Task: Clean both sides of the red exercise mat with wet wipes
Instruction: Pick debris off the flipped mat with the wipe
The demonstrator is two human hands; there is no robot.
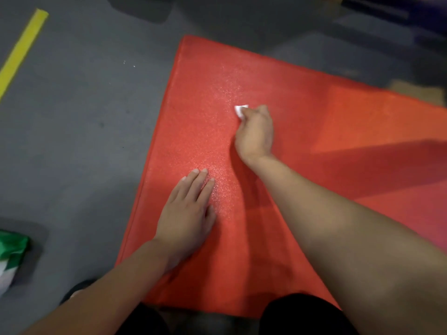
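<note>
Head view, nearest first: dark-clad knees sit at 6 o'clock on the near edge of the red mat [302,122], which lies flat on the grey floor [84,117] and runs off toward 3 o'clock. At about 7 o'clock from the middle, the left hand [187,213] lies palm down on the mat with fingers straight, bracing it. Farther out, near the centre, the right hand [255,134] curls its fingers round a small white wipe [240,110] and presses it to the surface. A faint sheen (probably moisture) runs from the left hand toward 12 o'clock. To wipe well, I judge overlapping strokes with steady pressure suit best, with the brace kept firm so the mat does not slide. A green-and-white packet [12,252] rests at 8 o'clock; a yellow line [21,49] crosses at 10.
</note>
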